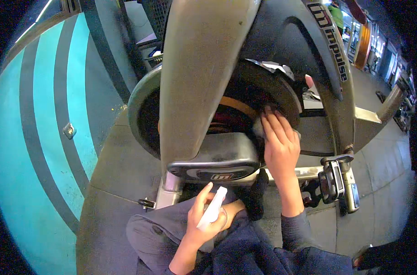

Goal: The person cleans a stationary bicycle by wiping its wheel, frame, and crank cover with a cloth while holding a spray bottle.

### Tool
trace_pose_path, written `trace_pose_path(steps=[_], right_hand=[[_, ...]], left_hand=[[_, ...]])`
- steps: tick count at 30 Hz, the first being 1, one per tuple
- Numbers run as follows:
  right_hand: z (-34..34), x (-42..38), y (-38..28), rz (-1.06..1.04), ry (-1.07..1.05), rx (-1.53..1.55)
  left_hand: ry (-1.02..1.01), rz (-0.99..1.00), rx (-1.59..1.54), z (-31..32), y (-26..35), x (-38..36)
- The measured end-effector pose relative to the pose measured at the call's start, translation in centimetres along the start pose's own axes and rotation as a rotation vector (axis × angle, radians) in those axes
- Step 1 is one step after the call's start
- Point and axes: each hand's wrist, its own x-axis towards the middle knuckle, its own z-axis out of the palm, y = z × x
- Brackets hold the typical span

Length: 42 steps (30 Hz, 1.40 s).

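Note:
My left hand point(200, 225) is closed around a white spray bottle point(212, 211), held above my lap with its white top tilted up and to the right. Most of the bottle's body is hidden by the hand. My right hand point(280, 145) reaches into the round wheel housing of an exercise bike point(206, 68) and presses a greyish cloth point(259, 128) against its dark inner side. Only the cloth's edges show around the palm and fingers. Just left of that hand is a dark cover point(222, 151) with an "in" badge.
A pedal point(332, 181) sticks out at the right, near my right forearm. The frame's thick grey post rises in front of me. On the left stands a turquoise and grey striped wall point(43, 137). Dark floor tiles point(378, 183) lie around; another person point(336, 18) is far back right.

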Motion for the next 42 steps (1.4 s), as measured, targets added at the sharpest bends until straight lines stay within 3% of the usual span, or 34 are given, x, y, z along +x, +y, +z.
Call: trace_pose_path(steps=[8, 12, 16, 18, 22, 28, 34, 36, 37, 42], right_hand=[[1.9, 5.5, -6.0, -0.178, -0.175, 0.214], [2.6, 6.3, -7.4, -0.220, 0.000, 0.219], [1.0, 5.1, -5.7, -0.101, -0.133, 0.207], [0.6, 3.7, -3.9, -0.043, -0.064, 0.177], [-1.4, 0.1, -0.8, 0.069, -0.130, 0.055], [-0.7, -0.1, 0.2, -0.036, -0.182, 0.006], [1.6, 4.5, -3.5, -0.218, -0.060, 0.144], [1.5, 5.3, -5.0, -0.182, -0.301, 0.150], [2.4, 5.5, -5.6, -0.209, -0.077, 0.179], [1.7, 5.0, -6.3, -0.134, -0.050, 0.207]], left_hand=[[0.005, 0.025, 0.059, 0.4, 0.6, 0.2], [0.031, 0.035, 0.087, 0.5, 0.6, 0.2], [0.027, 0.045, 0.089, 0.4, 0.5, -0.1], [0.030, 0.048, 0.080, 0.3, 0.4, -0.2], [-0.003, 0.042, 0.128, 0.1, 0.8, -0.2], [-0.021, 0.080, 0.137, 0.6, 0.0, 0.0], [-0.002, 0.042, 0.119, 0.6, 0.4, -0.1], [0.003, 0.060, 0.129, 0.6, 0.3, -0.2], [0.004, 0.077, 0.134, 0.7, 0.3, -0.3], [0.002, 0.059, 0.162, 0.6, 0.7, -0.4]])
